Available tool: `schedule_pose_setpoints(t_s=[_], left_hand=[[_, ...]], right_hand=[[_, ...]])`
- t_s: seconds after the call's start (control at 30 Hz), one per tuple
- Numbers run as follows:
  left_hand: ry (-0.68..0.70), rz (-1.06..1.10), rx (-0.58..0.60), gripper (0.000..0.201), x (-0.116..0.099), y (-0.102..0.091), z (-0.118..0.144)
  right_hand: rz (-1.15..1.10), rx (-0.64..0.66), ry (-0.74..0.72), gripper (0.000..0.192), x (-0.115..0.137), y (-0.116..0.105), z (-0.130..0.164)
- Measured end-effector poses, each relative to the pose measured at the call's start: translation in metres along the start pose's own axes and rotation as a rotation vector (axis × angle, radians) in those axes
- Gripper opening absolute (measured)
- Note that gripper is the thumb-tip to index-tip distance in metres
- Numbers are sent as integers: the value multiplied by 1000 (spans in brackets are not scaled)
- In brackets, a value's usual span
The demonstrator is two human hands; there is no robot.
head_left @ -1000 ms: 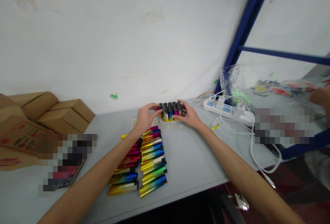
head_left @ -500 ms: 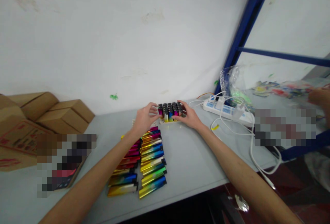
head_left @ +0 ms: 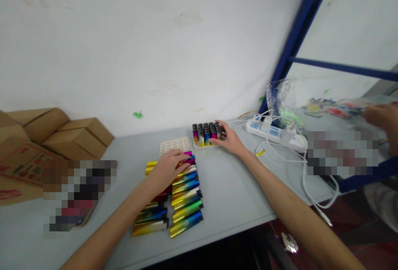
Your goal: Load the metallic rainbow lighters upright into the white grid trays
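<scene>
Shiny gradient-coloured lighters (head_left: 186, 197) lie on the table in two columns, their black tops to the right. Over the upper end of these columns is my left hand (head_left: 169, 166), its fingers closed on a lighter (head_left: 185, 161). A white tray (head_left: 203, 147) near the wall holds several upright lighters (head_left: 205, 135), black tops up. My right hand (head_left: 230, 139) grips the right end of this standing group, thumb in front and fingers behind. Just left of it lies a second white tray with round holes (head_left: 174, 143), partly behind my left hand.
A white power strip (head_left: 275, 134) with tangled cables sits at the right, near a blue metal frame (head_left: 289, 50). Cardboard boxes (head_left: 77, 137) stand at the left, beside a blurred-out object (head_left: 82, 197). Another person's hand (head_left: 382, 119) shows at the far right.
My left hand has left the standing lighters and moved down and left onto the lying columns, uncovering the holed tray. My right hand stays at the filled tray.
</scene>
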State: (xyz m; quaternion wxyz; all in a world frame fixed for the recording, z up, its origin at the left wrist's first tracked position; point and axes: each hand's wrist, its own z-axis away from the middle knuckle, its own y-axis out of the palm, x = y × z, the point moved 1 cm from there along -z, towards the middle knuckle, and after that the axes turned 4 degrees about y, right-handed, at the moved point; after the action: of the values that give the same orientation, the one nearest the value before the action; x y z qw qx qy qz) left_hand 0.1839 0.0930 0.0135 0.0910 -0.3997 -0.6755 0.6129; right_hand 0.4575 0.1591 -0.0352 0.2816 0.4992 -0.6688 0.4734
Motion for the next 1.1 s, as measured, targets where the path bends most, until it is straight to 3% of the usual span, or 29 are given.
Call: schedule_pose_setpoints(t_s=[0.3, 0.47, 0.57, 0.7, 0.97, 1.1], left_hand=[[11, 75, -27, 25, 0, -2, 0], [6, 201, -167, 24, -10, -18, -7], [-69, 469, -241, 25, -13, -20, -12], [-213, 871, -229, 33, -15, -14, -11], [-334, 1362, -247, 33, -27, -9, 1], [-382, 1459, -213, 31, -28, -8, 1]], right_hand=[[20, -1, 21, 83, 1, -1, 1], [16, 2, 18, 82, 2, -1, 1], [25, 0, 15, 83, 2, -1, 2], [45, 10, 14, 83, 3, -2, 2], [150, -12, 21, 83, -1, -3, 2], [141, -12, 14, 82, -1, -3, 3]])
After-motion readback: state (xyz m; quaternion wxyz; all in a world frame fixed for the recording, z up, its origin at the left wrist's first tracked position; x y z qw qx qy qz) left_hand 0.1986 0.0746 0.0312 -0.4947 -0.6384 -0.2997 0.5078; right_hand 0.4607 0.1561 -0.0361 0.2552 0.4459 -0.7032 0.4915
